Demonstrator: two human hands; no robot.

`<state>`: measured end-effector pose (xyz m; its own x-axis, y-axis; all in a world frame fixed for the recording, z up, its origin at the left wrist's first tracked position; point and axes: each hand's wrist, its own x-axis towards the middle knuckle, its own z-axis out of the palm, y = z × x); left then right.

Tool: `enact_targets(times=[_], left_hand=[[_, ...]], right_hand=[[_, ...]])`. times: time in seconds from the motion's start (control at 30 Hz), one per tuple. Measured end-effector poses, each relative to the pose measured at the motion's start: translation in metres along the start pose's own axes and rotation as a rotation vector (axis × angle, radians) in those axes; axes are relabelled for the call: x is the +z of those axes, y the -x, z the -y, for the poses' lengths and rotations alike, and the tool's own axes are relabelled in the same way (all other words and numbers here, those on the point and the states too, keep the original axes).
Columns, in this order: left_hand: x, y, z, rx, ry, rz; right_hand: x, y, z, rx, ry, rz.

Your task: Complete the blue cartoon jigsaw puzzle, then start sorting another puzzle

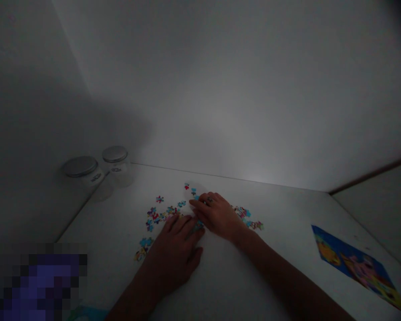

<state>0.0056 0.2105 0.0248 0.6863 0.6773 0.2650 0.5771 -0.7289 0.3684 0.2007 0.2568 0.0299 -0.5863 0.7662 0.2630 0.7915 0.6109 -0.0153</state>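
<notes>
Scattered jigsaw puzzle pieces (160, 218) in bright blue, red and yellow lie in loose clusters on a white table (280, 223). My left hand (175, 245) rests palm down with its fingers spread, the fingertips on or beside the pieces. My right hand (215, 216) lies across from it, fingers pointing left, close to a small blue piece (196, 197). Further pieces (247, 218) sit just past my right hand. The dim light hides whether my right fingers pinch anything.
Two glass jars (96, 171) with silver metal lids stand at the far left corner of the table. A printed colourful picture sheet (357, 267) lies at the right. Pale walls rise behind the table.
</notes>
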Motion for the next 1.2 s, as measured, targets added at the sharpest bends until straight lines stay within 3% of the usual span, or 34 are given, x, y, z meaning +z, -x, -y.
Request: enact_targets(times=[0.13,0.4,0.57,0.67,0.73,0.87,0.97,1.07,1.2], left_hand=[[0.000,-0.001,0.001,-0.014,-0.025,-0.041],[-0.001,0.000,0.016,-0.052,-0.123,-0.180],[-0.009,0.001,0.029,-0.134,-0.221,-0.254],[-0.012,0.001,0.029,-0.190,-0.264,-0.269],[-0.011,0.001,0.024,-0.158,-0.241,-0.241],[-0.006,0.001,0.010,0.007,-0.137,-0.085],[-0.003,0.002,0.008,-0.024,-0.144,-0.010],[-0.001,0.002,0.012,-0.097,-0.201,0.006],[0.000,0.000,0.016,-0.188,-0.290,-0.019]], right_hand=[[0.001,-0.001,0.005,0.045,0.018,-0.007],[0.008,0.006,-0.043,0.392,-0.120,-0.356],[0.002,0.007,-0.049,0.454,-0.172,-0.310],[-0.005,0.001,-0.041,0.369,-0.203,-0.215],[-0.007,-0.010,-0.033,0.260,-0.200,-0.127],[0.000,-0.044,-0.024,0.091,-0.160,0.032],[0.008,-0.058,-0.027,0.027,-0.167,0.102],[0.010,-0.047,-0.030,-0.026,-0.223,0.110],[0.008,-0.003,-0.024,0.017,-0.261,0.057]])
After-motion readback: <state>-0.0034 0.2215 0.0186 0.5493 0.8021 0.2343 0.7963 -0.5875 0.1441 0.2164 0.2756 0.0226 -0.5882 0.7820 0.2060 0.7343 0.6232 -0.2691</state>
